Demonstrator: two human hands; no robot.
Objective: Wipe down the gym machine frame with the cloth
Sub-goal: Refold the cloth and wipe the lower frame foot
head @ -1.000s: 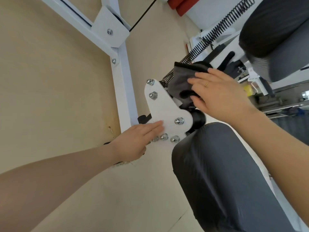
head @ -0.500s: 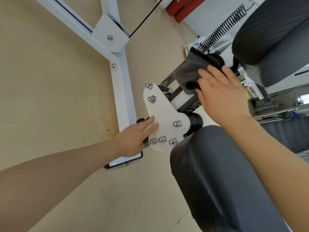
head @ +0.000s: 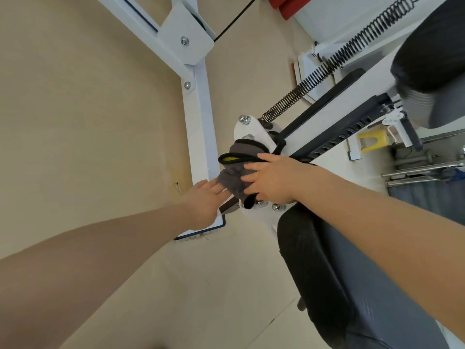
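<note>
A grey cloth [head: 235, 172] with a black and yellow edge lies over the white bolted plate [head: 247, 131] of the gym machine. My right hand [head: 270, 178] presses the cloth flat against the plate with its fingers spread. My left hand [head: 203, 197] lies with straight fingers at the plate's left edge, its fingertips under the cloth's lower corner. The white frame post [head: 198, 122] stands just left of the plate. Most of the plate is hidden by the cloth and my hand.
A dark grey padded seat [head: 339, 285] sits below my right arm, and another dark pad [head: 432, 51] is at the upper right. A coiled spring [head: 334, 61] and black rails [head: 334, 137] run up right from the plate. Beige floor [head: 88, 109] fills the left.
My right hand has brought the cloth down from the black rail by the spring onto the white plate. My left hand stays at the plate's left edge, now touching the cloth.
</note>
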